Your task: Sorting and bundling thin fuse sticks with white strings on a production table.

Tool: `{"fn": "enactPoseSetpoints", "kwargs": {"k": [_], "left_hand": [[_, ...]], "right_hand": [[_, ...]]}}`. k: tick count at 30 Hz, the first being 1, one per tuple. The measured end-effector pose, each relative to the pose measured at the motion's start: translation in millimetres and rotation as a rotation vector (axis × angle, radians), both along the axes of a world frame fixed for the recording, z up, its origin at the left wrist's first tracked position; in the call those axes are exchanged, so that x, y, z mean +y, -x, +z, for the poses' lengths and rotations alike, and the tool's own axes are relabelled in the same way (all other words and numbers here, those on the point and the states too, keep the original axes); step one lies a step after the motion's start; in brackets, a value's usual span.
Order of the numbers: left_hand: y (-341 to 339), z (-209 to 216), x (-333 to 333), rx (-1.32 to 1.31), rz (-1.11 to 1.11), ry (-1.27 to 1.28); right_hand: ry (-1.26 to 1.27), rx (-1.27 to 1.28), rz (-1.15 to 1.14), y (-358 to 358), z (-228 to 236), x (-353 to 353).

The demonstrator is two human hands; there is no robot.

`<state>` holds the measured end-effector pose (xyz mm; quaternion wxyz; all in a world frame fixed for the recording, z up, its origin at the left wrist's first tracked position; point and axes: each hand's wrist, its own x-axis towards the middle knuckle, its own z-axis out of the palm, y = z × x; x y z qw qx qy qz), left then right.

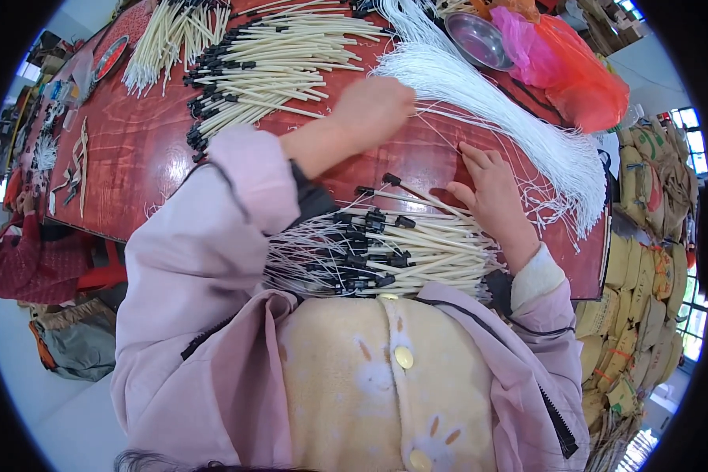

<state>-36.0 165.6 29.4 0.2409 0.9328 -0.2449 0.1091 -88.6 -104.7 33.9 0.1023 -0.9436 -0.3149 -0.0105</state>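
My left hand (374,108) is closed and slightly blurred over the red table, beside the head of a large bundle of white cords (480,102). A thin strand runs from it toward the fingertips of my right hand (489,187). That hand is held low over the table with thumb and forefinger apart. In front of my body, a pile of cream-coloured rods with black clips (417,245) lies across the table edge, and loose white cord ends (311,256) trail from its left side. My left fingers' exact grip is hidden.
More cream rods with black ends (275,67) lie in rows at the far left, beside another bunch (177,39). A metal bowl (478,41) and red and pink plastic bags (574,75) stand at the back right. Another person's sleeve (35,259) shows at left; stacked sacks (629,299) at right.
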Motion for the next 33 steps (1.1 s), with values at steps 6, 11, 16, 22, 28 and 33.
{"fn": "enactPoseSetpoints", "kwargs": {"k": [6, 11, 16, 22, 28, 33], "left_hand": [[40, 17, 74, 0.156, 0.248, 0.363], [83, -14, 91, 0.675, 0.509, 0.726], [107, -33, 94, 0.455, 0.505, 0.265], [104, -6, 94, 0.424, 0.535, -0.058], [75, -4, 89, -0.049, 0.294, -0.187], [46, -36, 99, -0.234, 0.146, -0.309]], "right_hand": [[-0.029, 0.001, 0.013, -2, -2, -5], [-0.033, 0.030, 0.024, -1, 2, -7], [-0.052, 0.053, 0.058, -1, -2, -10], [-0.094, 0.096, 0.094, -2, -1, -14], [-0.124, 0.127, 0.121, -6, -1, -23], [-0.145, 0.121, 0.113, -4, -6, -17]]}}
